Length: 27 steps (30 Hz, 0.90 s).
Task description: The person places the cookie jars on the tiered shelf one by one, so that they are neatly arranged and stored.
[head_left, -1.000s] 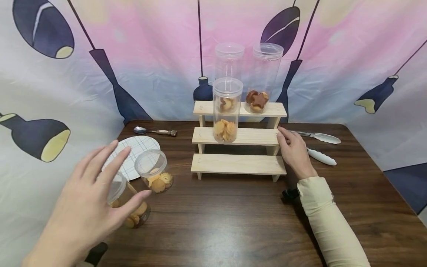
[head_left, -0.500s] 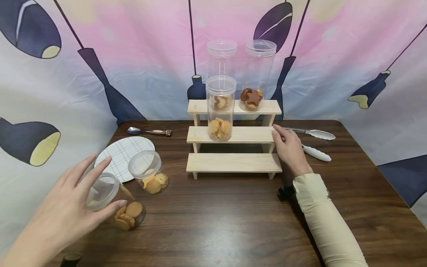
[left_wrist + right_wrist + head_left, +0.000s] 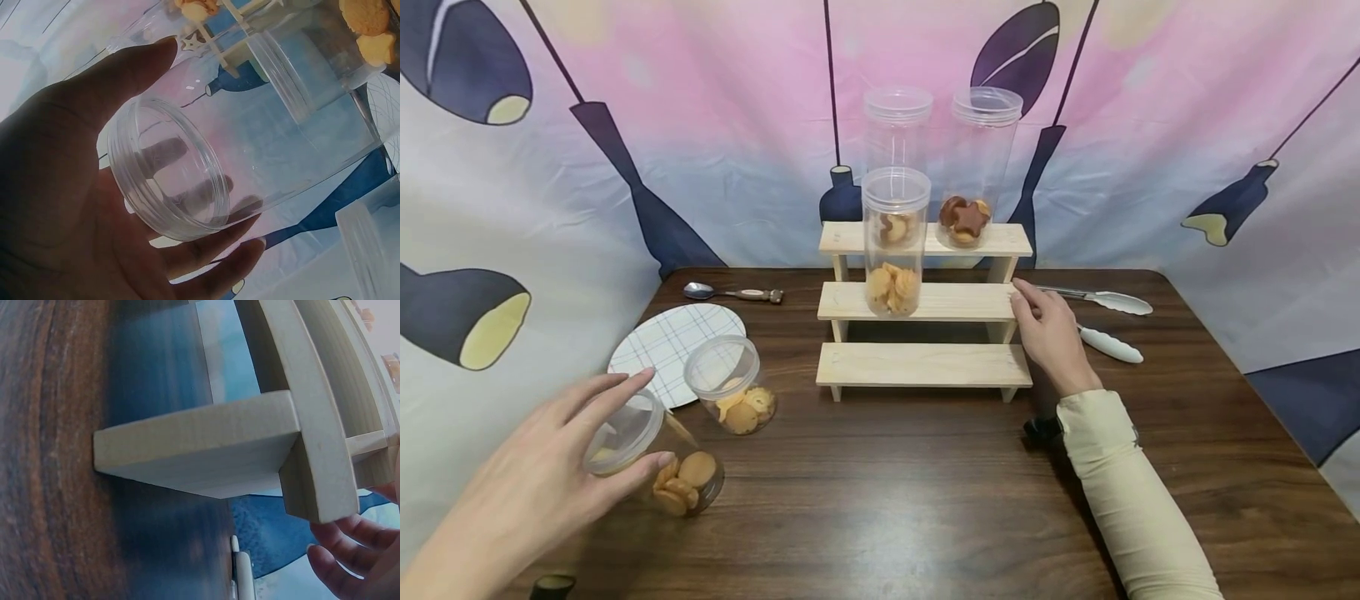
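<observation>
A clear lidded jar of round cookies (image 3: pixel 688 483) stands at the left of the table. My left hand (image 3: pixel 542 467) reaches around its lid from the left, thumb near one side and fingers spread past the other. In the left wrist view the fingers show through the clear lid (image 3: pixel 172 169), curved loosely; a firm grip is not visible. My right hand (image 3: pixel 1056 337) grips the right end of a three-step wooden stand (image 3: pixel 925 367), at its middle step. In the right wrist view its fingertips (image 3: pixel 331 544) meet the end of a step.
A shorter-looking cookie jar (image 3: pixel 741 408) stands beside the round checked mat (image 3: pixel 655 342), with a spoon (image 3: pixel 737 294) behind. The stand's middle step bears a jar (image 3: pixel 895 250); its top bears two more, including a star-cookie jar (image 3: pixel 966 217). White-tipped tongs (image 3: pixel 1108 343) lie right.
My left hand has moved left and down, to around the lid of the near cookie jar. The right hand stays at the stand's end. The head view has shifted slightly.
</observation>
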Motion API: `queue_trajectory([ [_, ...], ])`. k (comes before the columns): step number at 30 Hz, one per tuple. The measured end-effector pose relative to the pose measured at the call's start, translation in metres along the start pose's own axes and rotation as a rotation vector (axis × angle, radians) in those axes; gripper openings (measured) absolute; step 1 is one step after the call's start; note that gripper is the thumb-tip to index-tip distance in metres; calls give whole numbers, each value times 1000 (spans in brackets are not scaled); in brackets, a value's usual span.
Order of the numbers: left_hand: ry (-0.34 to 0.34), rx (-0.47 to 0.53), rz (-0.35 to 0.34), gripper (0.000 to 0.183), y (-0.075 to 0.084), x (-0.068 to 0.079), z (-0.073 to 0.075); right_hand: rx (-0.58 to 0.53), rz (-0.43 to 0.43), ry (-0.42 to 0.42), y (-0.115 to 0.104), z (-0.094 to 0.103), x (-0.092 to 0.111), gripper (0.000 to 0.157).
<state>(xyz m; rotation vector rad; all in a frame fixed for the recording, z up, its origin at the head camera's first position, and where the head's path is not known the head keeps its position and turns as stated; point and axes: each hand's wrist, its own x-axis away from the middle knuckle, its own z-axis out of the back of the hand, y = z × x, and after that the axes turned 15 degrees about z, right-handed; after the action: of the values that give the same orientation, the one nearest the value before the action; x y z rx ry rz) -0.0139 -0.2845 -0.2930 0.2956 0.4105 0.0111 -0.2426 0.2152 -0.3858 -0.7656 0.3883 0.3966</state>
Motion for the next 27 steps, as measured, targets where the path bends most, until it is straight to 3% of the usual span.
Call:
queue_trajectory([
  [8, 17, -3, -11, 81, 0, 0, -2, 0, 3, -3, 0, 0, 1, 55],
  [27, 26, -11, -4, 78, -1, -2, 0, -4, 11, 7, 2, -1, 1, 55],
])
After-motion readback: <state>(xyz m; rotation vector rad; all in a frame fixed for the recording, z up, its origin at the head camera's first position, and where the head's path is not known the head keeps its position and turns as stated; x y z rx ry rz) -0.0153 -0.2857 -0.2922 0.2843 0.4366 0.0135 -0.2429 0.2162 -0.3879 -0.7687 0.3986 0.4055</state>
